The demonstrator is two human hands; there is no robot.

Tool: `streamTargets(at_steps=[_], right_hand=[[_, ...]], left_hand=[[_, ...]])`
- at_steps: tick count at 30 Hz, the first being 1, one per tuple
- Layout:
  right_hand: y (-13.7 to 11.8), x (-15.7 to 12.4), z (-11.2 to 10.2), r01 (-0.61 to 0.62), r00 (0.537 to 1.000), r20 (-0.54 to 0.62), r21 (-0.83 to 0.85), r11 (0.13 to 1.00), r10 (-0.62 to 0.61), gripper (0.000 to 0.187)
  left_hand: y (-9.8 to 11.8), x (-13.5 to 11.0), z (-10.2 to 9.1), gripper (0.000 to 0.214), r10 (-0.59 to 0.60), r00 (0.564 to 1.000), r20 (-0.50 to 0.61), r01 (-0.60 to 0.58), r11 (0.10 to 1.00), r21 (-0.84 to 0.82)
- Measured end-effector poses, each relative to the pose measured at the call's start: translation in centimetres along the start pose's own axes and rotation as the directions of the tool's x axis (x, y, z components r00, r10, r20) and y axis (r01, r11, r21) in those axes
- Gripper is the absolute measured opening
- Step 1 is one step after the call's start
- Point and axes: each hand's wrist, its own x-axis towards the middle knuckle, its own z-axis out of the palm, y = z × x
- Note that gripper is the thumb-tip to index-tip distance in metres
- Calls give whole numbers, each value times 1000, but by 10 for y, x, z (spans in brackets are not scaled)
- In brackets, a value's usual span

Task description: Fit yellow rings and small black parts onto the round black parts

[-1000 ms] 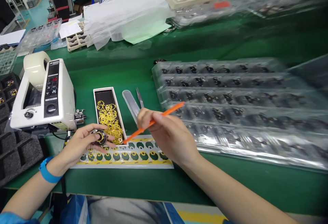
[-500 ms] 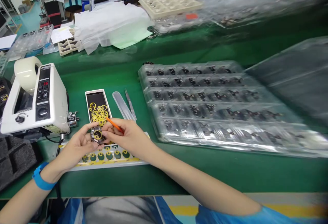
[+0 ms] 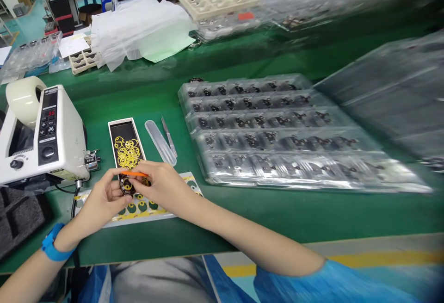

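My left hand (image 3: 99, 203) holds a small round dark part (image 3: 126, 184) by its edge, with a yellow ring shape showing on its face. Pinched in my right hand (image 3: 164, 183) is a thin orange stick-like tool (image 3: 133, 173), lying nearly level above that part. The right fingertips touch or nearly touch the part and hide some of it. Under both hands lies a sheet of stickers (image 3: 191, 178) with dark round shapes and yellow edges. Just beyond them stands a white-rimmed box (image 3: 126, 129) containing many yellow ring-shaped pieces (image 3: 128, 152).
Tweezers (image 3: 169, 137) and a clear plastic case (image 3: 159, 142) lie right of the box. A tape dispenser (image 3: 65, 136) stands at left, with dark foam (image 3: 21, 219) before it. A large clear compartment tray (image 3: 225, 180) with dark parts fills the right. Paper sheets (image 3: 138, 30) lie behind.
The orange tool has swung from a downward slant to almost level, and my right hand has turned with it. The whole view has shifted, so the bench items appear farther left.
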Motion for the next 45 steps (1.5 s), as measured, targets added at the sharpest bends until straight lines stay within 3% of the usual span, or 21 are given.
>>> streamTargets(at_steps=[3,5,9,12,15,18,21,25,30,40,45], right_hand=[[-2,0,-1,4,1000,-4,63,998,-4,16],[-3,0,-3,10,1000,21,205,979,-15,14],[-3,-3,-14,-56,984,171,587,808,-57,9],[2,-1,-26,-126,984,180,707,696,-5,16],[11,2,-33,-190,982,132,669,719,136,24],[14,4,-29,-195,980,97,594,780,172,23],[8,4,-20,-69,998,26,531,844,66,15],[0,0,-9,75,997,-40,360,930,-65,5],[0,-5,-3,159,987,-38,378,912,-156,14],[-1,-7,-11,-17,998,62,568,823,-22,21],[19,0,-21,-134,991,54,457,880,123,24]], left_hand=[[1,-1,0,48,11,1000,13,-11,1000,4],[1,-1,0,51,8,1000,10,-8,1000,-10],[6,0,-1,57,22,999,-25,-23,999,-28],[12,0,-2,53,64,992,-105,-69,997,-45],[19,-2,-5,46,88,973,-213,-100,994,-45],[23,-3,-10,55,128,967,-218,-137,990,-27],[19,-3,-12,61,135,984,-113,-141,989,-49],[10,-3,-11,60,46,999,6,-45,996,-76],[6,-3,-10,65,-41,999,15,42,996,-74],[7,1,-9,60,-29,999,-29,26,996,-90],[19,-3,-13,55,21,995,-99,-34,991,-131]])
